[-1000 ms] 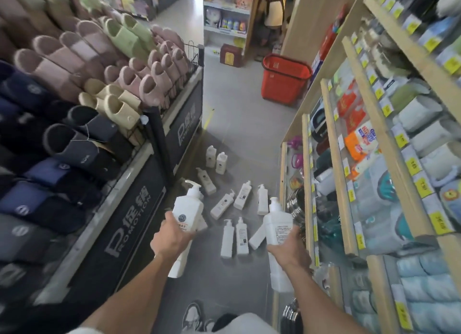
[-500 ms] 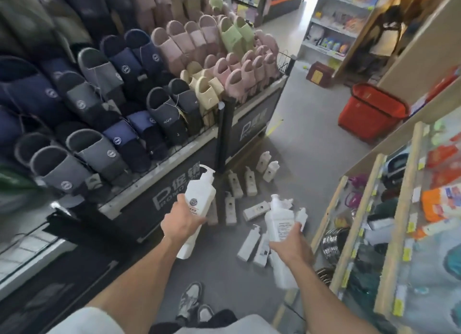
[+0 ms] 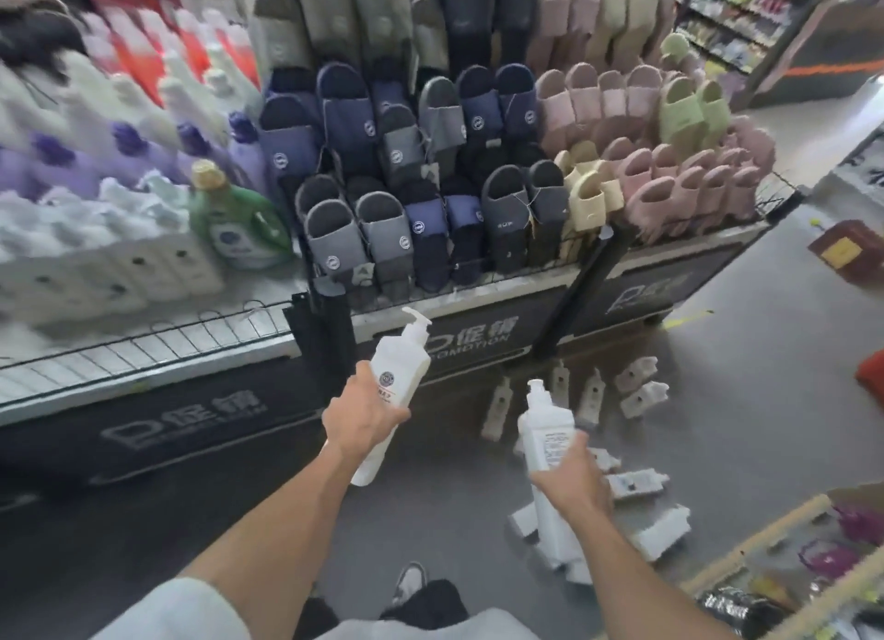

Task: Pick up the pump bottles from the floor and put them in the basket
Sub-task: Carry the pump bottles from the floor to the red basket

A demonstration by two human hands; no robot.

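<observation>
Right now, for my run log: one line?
left hand grips white plastic pump bottle; right hand grips second pump bottle; others on grey floor

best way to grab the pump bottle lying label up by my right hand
Take the lying bottle round the middle of its body, from above: it lies flat on the floor, labelled face up, and the pump end looks too slim.

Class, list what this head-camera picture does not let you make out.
Head view:
1. Red thing at right edge: cut off by frame; basket or not, cannot tell.
2. Floor bottles: some hidden behind right hand and right-hand bottle; count unclear.
3. Left-hand bottle in left hand: label print too small.
4. White packs, left: motion-blurred.
</observation>
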